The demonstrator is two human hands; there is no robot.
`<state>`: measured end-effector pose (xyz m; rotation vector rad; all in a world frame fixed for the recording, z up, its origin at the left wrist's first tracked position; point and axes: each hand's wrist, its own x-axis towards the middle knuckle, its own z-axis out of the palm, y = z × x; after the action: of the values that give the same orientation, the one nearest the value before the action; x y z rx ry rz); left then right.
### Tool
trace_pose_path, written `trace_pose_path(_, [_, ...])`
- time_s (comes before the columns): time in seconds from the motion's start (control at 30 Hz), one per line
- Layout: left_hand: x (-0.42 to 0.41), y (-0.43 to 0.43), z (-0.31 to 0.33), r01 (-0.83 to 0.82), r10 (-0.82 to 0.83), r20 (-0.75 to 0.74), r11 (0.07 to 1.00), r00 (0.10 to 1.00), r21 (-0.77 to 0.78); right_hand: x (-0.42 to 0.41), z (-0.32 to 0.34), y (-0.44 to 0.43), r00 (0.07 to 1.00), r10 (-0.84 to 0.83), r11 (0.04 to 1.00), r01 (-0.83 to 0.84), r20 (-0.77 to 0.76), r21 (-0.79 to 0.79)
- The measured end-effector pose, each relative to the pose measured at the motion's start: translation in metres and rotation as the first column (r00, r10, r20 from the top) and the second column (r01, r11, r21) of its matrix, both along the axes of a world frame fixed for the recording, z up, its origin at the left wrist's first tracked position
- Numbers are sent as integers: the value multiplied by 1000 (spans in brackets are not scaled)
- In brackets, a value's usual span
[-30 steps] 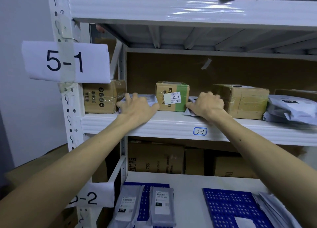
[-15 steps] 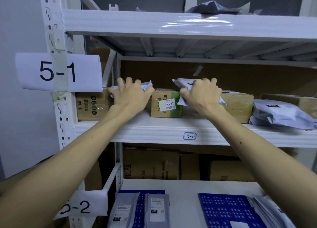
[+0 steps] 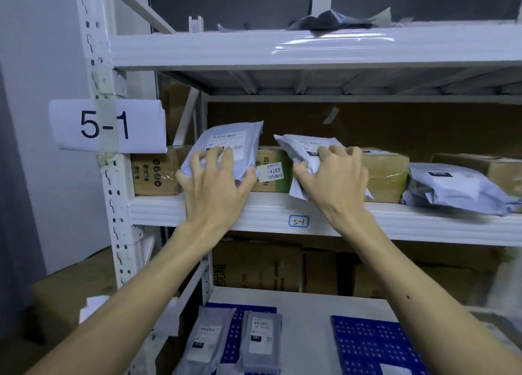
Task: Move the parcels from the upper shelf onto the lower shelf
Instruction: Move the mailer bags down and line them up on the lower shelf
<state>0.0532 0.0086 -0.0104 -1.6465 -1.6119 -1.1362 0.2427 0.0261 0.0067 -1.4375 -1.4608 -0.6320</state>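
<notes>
My left hand (image 3: 216,184) grips a grey poly-bag parcel (image 3: 231,141) with a white label, lifted and tilted up over the front of the upper shelf (image 3: 395,222). A second grey bag parcel (image 3: 303,150) is held the same way by my right hand (image 3: 337,184), raised off the shelf. Behind them on the upper shelf stand cardboard boxes (image 3: 272,169) and another grey bag (image 3: 452,186) at the right. On the lower shelf (image 3: 305,312) two grey bag parcels (image 3: 261,342) lie side by side.
The white upright post (image 3: 113,177) carries a paper sign "5-1" (image 3: 107,126). Blue perforated mats (image 3: 372,346) lie on the lower shelf, with brown cartons (image 3: 257,264) at its back. A dark bag (image 3: 327,21) sits on the top shelf.
Both hands have closed round the grey bag parcels and lifted them up off the upper shelf, tilting them toward me. The view has shifted upward.
</notes>
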Motion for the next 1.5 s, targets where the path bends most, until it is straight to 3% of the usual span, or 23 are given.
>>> trace_pose_path(0.33, [-37, -88, -46, 119, -119, 34, 993, 992, -10, -33, -55, -106, 992, 95, 995, -93, -84, 25])
trace_pose_path(0.57, [-91, -158, -104, 230, -225, 130, 973, 966, -26, -97, -107, -185, 982, 76, 997, -75, -172, 9])
trace_pose_path(0.77, [-128, -203, -156, 269, -257, 171, 962, 951, -54, -133, -149, -221, 986, 60, 996, -70, -153, -57])
trace_pose_path(1.07, [-124, -189, -208, 296, -270, 157, 939, 950, -175, -128, -202, -203, 991, -2, 974, -28, -131, -227])
trace_pose_path(1.33, [-70, -132, -247, 282, -256, 148, 938, 955, -200, -82, -245, -136, 988, 12, 951, -59, -155, -302])
trace_pose_path(1.5, [-36, -73, -284, 255, -209, 175, 918, 962, -305, -47, -275, -79, 979, 58, 900, -135, -194, -413])
